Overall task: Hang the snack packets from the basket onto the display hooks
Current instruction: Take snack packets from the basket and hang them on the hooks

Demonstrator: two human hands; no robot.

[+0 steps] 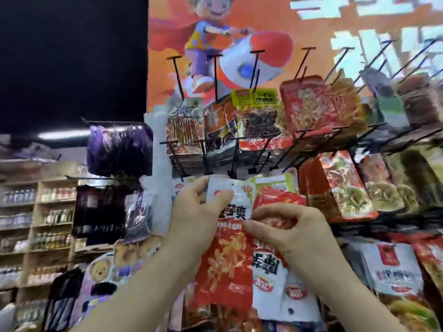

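A red and white snack packet (227, 250) is held up in front of the display rack. My left hand (196, 212) pinches its white top edge just below a row of black display hooks (233, 161). My right hand (285, 226) pinches the packet's right side at mid height. Behind it hang a small red packet (278, 195) and a white packet (271, 283). The basket is out of view.
More hooks (254, 68) stick out above, loaded with red, yellow and brown packets (304, 104). Purple and dark packets (119, 152) hang on the left side rack. Shelves of bottles (48, 212) stand far left. An orange cartoon poster (239, 32) tops the rack.
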